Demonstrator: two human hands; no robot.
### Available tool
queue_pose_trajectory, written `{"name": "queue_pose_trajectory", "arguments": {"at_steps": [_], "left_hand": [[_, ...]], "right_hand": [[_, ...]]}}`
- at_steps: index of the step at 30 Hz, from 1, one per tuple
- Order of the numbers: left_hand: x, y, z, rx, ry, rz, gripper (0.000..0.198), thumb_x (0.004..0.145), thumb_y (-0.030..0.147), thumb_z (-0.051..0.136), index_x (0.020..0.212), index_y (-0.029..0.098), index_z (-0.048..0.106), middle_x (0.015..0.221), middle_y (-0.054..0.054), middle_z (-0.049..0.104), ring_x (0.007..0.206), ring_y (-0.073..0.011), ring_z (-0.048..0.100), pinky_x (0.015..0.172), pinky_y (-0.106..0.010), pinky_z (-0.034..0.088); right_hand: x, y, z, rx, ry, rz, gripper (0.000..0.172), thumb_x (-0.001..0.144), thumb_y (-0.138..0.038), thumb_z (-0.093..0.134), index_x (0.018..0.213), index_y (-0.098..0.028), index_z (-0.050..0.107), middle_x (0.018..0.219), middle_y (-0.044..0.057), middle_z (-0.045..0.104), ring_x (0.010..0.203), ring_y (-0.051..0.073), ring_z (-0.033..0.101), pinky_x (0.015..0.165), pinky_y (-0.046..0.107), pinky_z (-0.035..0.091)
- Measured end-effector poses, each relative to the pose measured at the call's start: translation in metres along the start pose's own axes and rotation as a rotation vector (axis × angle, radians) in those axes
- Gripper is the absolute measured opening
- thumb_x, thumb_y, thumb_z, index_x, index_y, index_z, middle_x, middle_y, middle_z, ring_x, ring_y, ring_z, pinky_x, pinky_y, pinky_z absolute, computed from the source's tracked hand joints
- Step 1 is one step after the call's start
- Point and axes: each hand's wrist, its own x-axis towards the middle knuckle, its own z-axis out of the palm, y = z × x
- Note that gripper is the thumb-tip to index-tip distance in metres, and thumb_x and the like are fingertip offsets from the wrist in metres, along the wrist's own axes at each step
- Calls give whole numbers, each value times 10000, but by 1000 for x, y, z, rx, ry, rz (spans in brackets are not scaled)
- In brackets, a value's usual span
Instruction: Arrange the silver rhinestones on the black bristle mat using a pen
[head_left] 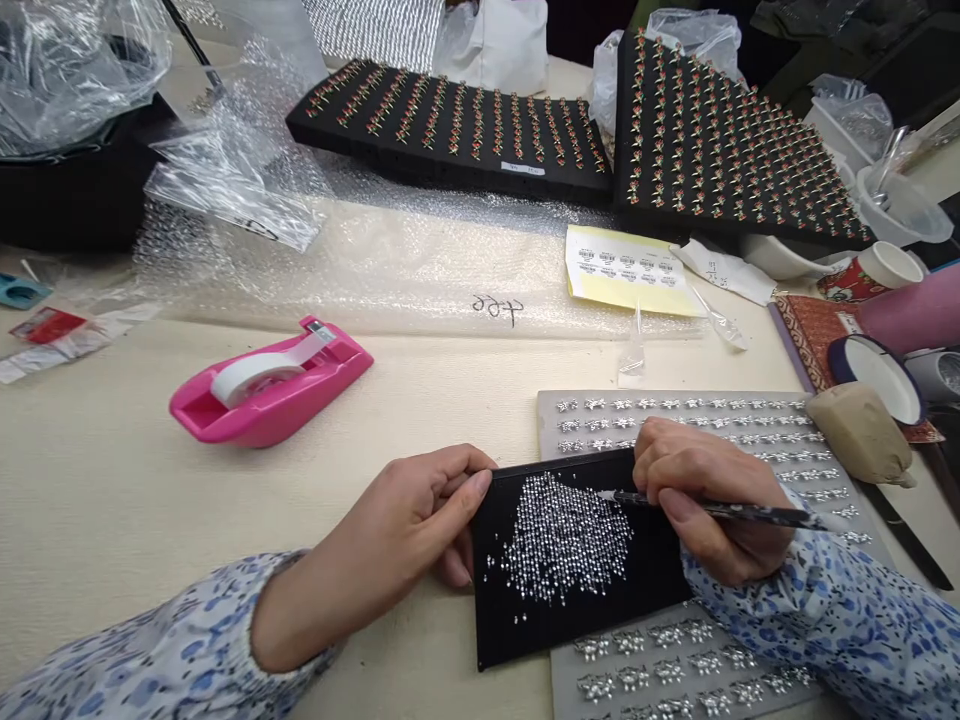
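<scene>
A black tray [652,590] lies tilted over a grey board [562,655] that carries rows of small silver pieces. Many tiny shiny stones [566,540] are spread on the tray's dark surface. My left hand [405,530] grips the tray's upper left corner between thumb and fingers. In my right hand [712,495] is a thin dark patterned pen-like tool [750,512], its pale tip at the upper right part of the stones. My right fingers are closed around it, over the tray's right side.
A pink tape dispenser [270,385] stands to the left. Two black foam boards [450,130] with rows of small red-and-gold pieces lie at the back, beyond bubble wrap [375,260] and a label sheet [626,270]. At right are a beige lump [861,432] and a paper cup [874,272].
</scene>
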Motion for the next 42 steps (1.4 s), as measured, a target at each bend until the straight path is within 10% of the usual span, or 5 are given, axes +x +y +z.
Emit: {"name": "queue_pose_trajectory", "arguments": {"at_steps": [7, 42], "left_hand": [[-1, 0, 0, 2, -4, -3, 309, 907, 393, 433, 1044, 133, 529, 583, 3, 625, 467, -118, 616, 447, -158, 504], [1, -3, -1, -23, 1, 13, 282, 906, 387, 438, 1011, 140, 524, 582, 16, 613, 455, -112, 619, 428, -143, 504]], "right_hand": [[6, 5, 8, -174, 483, 115, 154, 799, -122, 471, 818, -211, 595, 664, 8, 570, 615, 145, 554, 533, 325, 446], [8, 7, 5, -141, 372, 143, 132, 770, -83, 484, 794, -163, 587, 693, 27, 566, 665, 150, 557, 587, 332, 439]]}}
